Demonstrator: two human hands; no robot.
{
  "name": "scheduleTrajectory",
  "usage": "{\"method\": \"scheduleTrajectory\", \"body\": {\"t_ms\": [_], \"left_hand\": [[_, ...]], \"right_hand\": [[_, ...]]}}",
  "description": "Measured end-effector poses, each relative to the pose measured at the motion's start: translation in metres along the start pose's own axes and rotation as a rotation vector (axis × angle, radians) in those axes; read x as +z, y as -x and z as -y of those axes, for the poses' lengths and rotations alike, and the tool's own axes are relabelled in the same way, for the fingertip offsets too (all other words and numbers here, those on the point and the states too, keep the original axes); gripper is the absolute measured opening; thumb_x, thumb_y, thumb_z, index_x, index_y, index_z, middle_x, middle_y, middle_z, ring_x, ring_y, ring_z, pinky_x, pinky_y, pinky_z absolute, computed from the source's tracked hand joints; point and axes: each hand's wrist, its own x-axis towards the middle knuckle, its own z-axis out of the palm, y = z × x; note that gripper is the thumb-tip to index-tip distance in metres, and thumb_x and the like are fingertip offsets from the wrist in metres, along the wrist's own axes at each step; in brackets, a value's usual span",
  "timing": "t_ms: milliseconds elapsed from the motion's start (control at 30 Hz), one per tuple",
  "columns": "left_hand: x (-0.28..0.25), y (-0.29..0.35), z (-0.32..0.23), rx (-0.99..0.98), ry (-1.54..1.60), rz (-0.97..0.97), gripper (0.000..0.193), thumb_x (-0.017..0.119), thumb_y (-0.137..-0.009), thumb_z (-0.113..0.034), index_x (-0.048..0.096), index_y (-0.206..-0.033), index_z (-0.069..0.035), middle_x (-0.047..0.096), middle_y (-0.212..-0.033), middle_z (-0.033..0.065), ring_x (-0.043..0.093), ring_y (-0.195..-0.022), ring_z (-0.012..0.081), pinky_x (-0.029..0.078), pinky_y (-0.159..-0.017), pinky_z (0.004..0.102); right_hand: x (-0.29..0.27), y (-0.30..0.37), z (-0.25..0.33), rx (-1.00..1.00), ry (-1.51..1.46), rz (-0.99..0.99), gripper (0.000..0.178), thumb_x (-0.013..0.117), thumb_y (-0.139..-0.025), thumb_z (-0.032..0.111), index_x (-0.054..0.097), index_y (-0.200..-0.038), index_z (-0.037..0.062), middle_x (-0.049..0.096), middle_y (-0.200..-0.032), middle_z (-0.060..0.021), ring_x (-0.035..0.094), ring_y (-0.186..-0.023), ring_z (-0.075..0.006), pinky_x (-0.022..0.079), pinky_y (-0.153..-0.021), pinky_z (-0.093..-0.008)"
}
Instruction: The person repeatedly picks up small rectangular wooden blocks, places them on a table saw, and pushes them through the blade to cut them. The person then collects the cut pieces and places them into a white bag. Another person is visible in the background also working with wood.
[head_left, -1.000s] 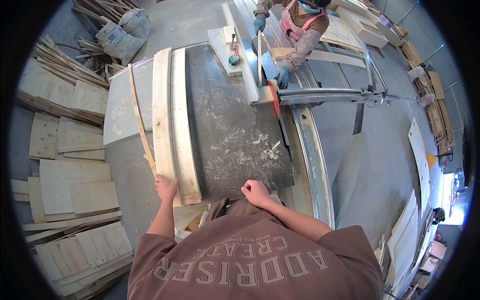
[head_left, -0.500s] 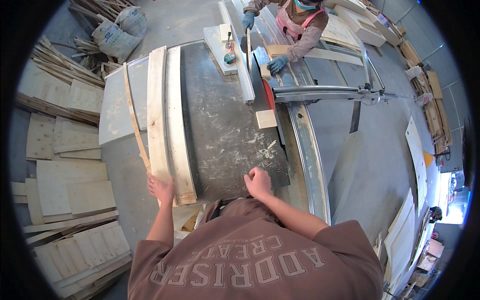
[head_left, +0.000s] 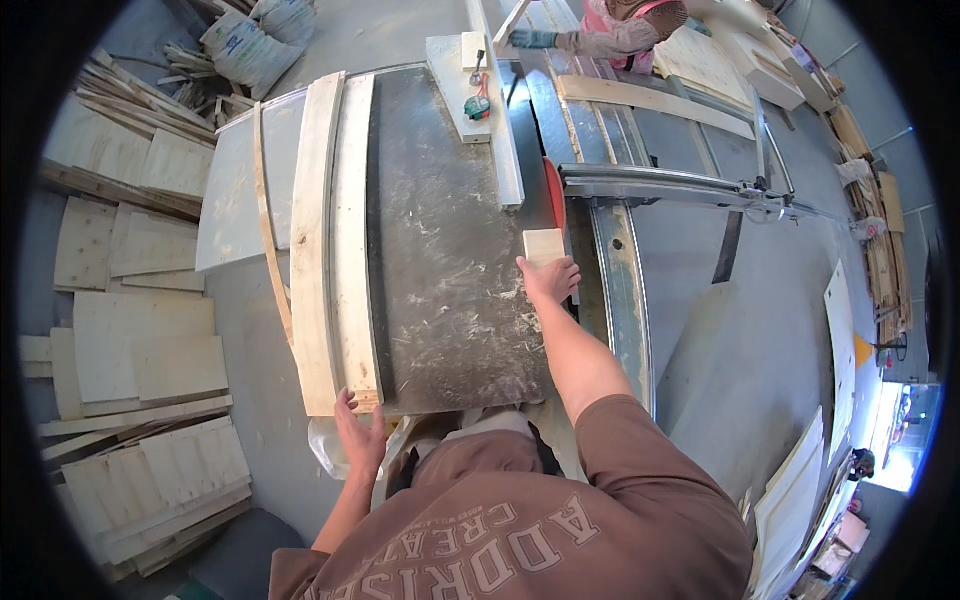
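Note:
My right hand (head_left: 549,279) reaches forward over the dark saw table (head_left: 440,250) and grips the near end of a small pale wood block (head_left: 543,244). The block lies just beside the red blade guard (head_left: 554,194). At the table's near left corner, my left hand (head_left: 362,437) has its fingers apart, with nothing held. Its fingertips are at the near ends of two long pale boards (head_left: 315,240), (head_left: 351,240) lying side by side; whether they touch is hard to tell. A thin wooden strip (head_left: 268,220) lies to the left of these boards.
A metal fence (head_left: 506,160) runs along the far part of the table, beside a green-and-red tool (head_left: 477,106). Across the sliding rails stands a co-worker with a gloved hand (head_left: 532,39). Stacked panels (head_left: 140,320) fill the left floor. A metal crossbar (head_left: 660,182) extends right.
My right hand has gone forward from the table's near edge onto the block. My left hand has left the thin strip and moved right. The co-worker's gloved hand is away from the blade area.

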Motion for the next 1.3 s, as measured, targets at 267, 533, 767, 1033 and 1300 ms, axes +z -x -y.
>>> {"method": "scheduleTrajectory", "body": {"t_ms": [267,533,767,1033,1300], "left_hand": [[-0.015,-0.03,0.02,-0.039,-0.232,-0.079,0.081,0.08,-0.09,-0.014,0.04,-0.157,0.008,0.057,-0.144,0.026,0.055,-0.132,0.0402,0.044,-0.115,0.05],[-0.012,-0.102,0.074,-0.399,-0.417,0.027,0.121,0.087,-0.074,-0.035,0.02,-0.168,0.003,0.045,-0.16,0.0281,0.042,-0.148,0.0491,0.032,-0.123,0.0621],[-0.032,-0.12,0.081,-0.476,-0.391,0.125,0.098,0.091,-0.069,-0.037,0.044,-0.146,0.001,0.056,-0.144,0.0232,0.055,-0.137,0.042,0.048,-0.116,0.0507],[-0.072,-0.119,0.044,-0.389,-0.29,0.115,0.094,0.089,-0.067,-0.041,0.048,-0.14,0.002,0.059,-0.137,0.024,0.062,-0.128,0.0435,0.055,-0.106,0.0515],[-0.057,-0.079,-0.066,-0.309,-0.181,0.176,0.105,0.091,-0.074,-0.059,0.044,-0.137,0.01,0.054,-0.142,0.0367,0.066,-0.123,0.0511,0.056,-0.103,0.0548]], "right_hand": [[-0.01,0.029,-0.019,-0.204,0.046,0.009,0.084,0.09,-0.064,0.047,0.055,-0.125,0.0005,0.062,-0.127,-0.0193,0.055,-0.126,-0.038,0.039,-0.111,-0.0525],[-0.047,0.177,-0.071,-0.969,0.016,0.392,0.082,0.089,-0.067,0.04,0.051,-0.129,0.0037,0.057,-0.128,-0.0136,0.052,-0.125,-0.0328,0.033,-0.116,-0.0517],[-0.042,0.19,-0.076,-1.064,0.201,0.403,0.103,0.092,-0.075,0.053,0.045,-0.148,-0.0017,0.051,-0.145,-0.0165,0.047,-0.137,-0.034,0.03,-0.121,-0.0527],[-0.081,0.239,-0.043,-0.991,-0.028,0.503,0.091,0.085,-0.084,0.061,0.054,-0.143,-0.0021,0.056,-0.141,-0.0178,0.053,-0.131,-0.036,0.04,-0.114,-0.0511],[-0.041,0.301,0.047,-0.029,-0.859,1.525,0.064,0.052,-0.111,0.061,0.071,-0.111,0.0007,0.075,-0.099,-0.0085,0.069,-0.084,-0.0174,0.057,-0.079,-0.0383]]}}
